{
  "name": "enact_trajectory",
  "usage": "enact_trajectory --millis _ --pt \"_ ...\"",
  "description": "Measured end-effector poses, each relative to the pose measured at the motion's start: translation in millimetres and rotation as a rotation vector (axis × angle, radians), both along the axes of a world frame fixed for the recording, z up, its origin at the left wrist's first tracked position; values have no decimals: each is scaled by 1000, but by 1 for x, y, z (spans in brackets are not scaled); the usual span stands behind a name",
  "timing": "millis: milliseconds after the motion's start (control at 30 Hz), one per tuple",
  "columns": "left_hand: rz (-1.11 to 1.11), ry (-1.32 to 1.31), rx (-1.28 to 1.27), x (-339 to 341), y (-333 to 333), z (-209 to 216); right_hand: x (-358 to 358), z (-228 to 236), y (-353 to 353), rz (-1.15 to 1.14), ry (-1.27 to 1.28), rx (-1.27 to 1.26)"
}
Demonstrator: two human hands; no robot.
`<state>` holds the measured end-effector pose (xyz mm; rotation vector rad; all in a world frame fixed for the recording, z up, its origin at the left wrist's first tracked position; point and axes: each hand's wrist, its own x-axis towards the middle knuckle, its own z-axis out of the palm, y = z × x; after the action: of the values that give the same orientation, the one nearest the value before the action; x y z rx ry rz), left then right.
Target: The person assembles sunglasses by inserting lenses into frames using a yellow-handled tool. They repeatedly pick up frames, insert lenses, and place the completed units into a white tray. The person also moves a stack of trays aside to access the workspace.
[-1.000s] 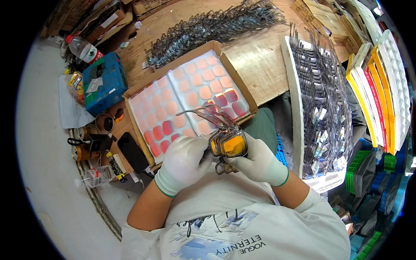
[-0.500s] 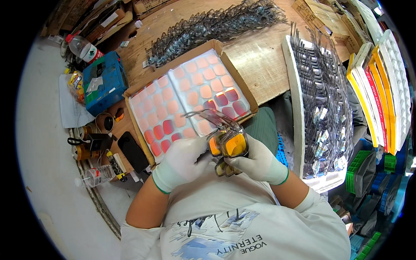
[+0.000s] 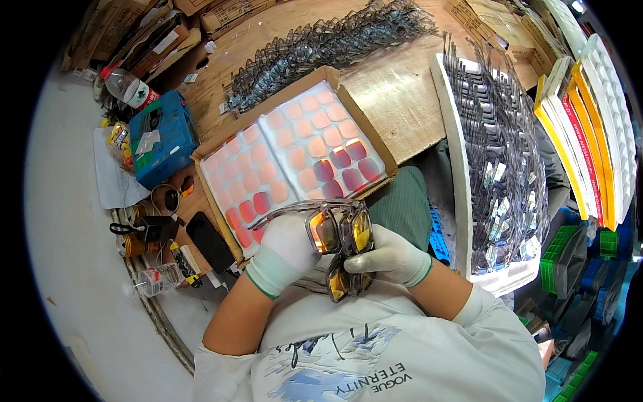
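Note:
Both my hands, in white gloves with green cuffs, are closed on several sunglasses with clear grey frames and orange-yellow mirrored lenses, held close to my chest. My left hand grips them from the left; its fingertips are mostly hidden behind the frames. From the other side my right hand clasps them, its thumb pressed on the frames near the middle. The sunglasses stand bunched together, lenses turned partly sideways, and temples reach out over my left hand. Just beyond lies an open carton holding rows of pink-orange lenses.
A long row of clear-grey frames lies across the wooden table. At right a white tray is packed with upright glasses. A blue box, a black phone and bottles are at left.
The bunch of sunglasses has been turned, so its upper lenses stand more edge-on and apart, and more lenses show below. My left hand has shifted slightly right.

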<state>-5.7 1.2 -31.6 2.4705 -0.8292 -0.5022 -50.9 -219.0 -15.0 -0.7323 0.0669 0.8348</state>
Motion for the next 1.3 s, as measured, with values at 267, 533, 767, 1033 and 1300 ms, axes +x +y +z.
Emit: enact_trajectory --millis 267,533,767,1033,1300 --pt "275 548 -773 -6 -11 48 -6 -9 1 -92 -136 -199" --pt "229 592 -581 -11 -33 55 -10 -4 -12 78 -201 -436" --pt "52 591 -602 -25 -50 32 -26 -10 -33 113 -394 -502" --pt "233 931 -916 -24 -87 27 -53 -18 -46 -226 -575 -507" --pt "-466 647 -530 -38 -157 41 -150 -44 -121 -610 -1201 -1347"
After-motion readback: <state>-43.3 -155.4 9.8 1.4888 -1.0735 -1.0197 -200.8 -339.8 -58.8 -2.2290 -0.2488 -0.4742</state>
